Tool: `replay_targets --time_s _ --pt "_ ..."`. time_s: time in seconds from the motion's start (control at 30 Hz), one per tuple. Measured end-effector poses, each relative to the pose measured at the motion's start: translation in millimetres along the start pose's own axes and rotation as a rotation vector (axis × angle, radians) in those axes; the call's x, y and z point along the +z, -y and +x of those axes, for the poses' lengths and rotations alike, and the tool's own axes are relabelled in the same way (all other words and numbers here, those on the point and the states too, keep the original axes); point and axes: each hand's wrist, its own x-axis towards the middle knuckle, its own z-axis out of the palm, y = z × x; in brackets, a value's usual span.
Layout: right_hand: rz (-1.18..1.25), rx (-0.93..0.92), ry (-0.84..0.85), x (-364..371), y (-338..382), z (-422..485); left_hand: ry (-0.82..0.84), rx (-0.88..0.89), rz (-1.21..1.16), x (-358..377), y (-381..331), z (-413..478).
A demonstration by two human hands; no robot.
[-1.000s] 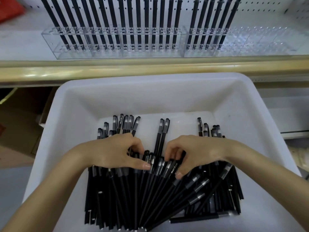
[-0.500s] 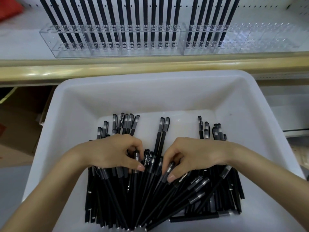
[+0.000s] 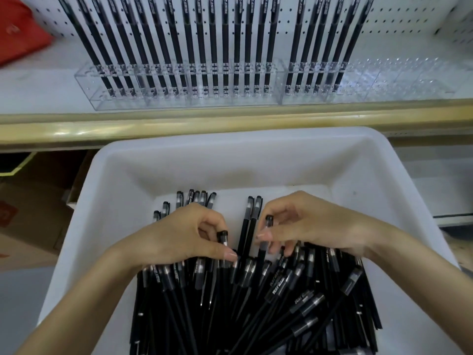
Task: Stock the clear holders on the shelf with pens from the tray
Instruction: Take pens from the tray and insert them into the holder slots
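**PEN PICK-UP AT THE TRAY: BOTH HANDS ENGAGED**

Head view. The white tray (image 3: 230,142) fills the frame from 3 through 6 to 9 o'clock. The pen pile (image 3: 268,303), all black, lies in the tray's near part toward 6 o'clock, with most caps pointing toward 12 o'clock.

The left hand (image 3: 184,234) sits just left of centre, over the far edge of the pile. Its fingers (image 3: 220,252) are curled and pinch the first pen (image 3: 223,238) near its raised cap. The right hand (image 3: 307,224) sits just right of centre. Its fingers (image 3: 281,228) are curled and pinch the second pen (image 3: 268,224), also cap-up. The hands are near each other but apart, and two flat pens lie between them.

At 12 o'clock, the shelf (image 3: 38,93) carries the clear holders (image 3: 179,101) in a row. The standing pens (image 3: 225,47) fill the left holder. In the right holder (image 3: 384,83), toward 1 o'clock, pens occupy only the left end.

A red item (image 3: 18,34) lies on the shelf at 10 o'clock. A cardboard box (image 3: 25,226) sits at 9 o'clock, below the shelf.
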Motion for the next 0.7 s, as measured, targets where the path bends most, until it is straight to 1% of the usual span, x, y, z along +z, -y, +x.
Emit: replay_targets --time_s 0.1,0.2,0.4,0.5,0.7 --pt "0.132 -0.024 -0.089 -6 3 -1 -0.066 0.050 -0.051 -1 -2 5" --pt "0.207 -0.056 -0.113 -12 6 0 -0.136 0.074 -0.076 -4 -7 12" --pt "0.315 -0.108 -0.154 -32 16 -10 -0.158 0.088 -0.067 -13 -19 16" --pt "0.302 -0.138 -0.219 -43 23 -19 -0.148 0.107 -0.071 -19 -26 16" --pt "0.242 -0.183 -0.327 -62 27 -33 -0.175 0.110 0.028 -19 -52 25"
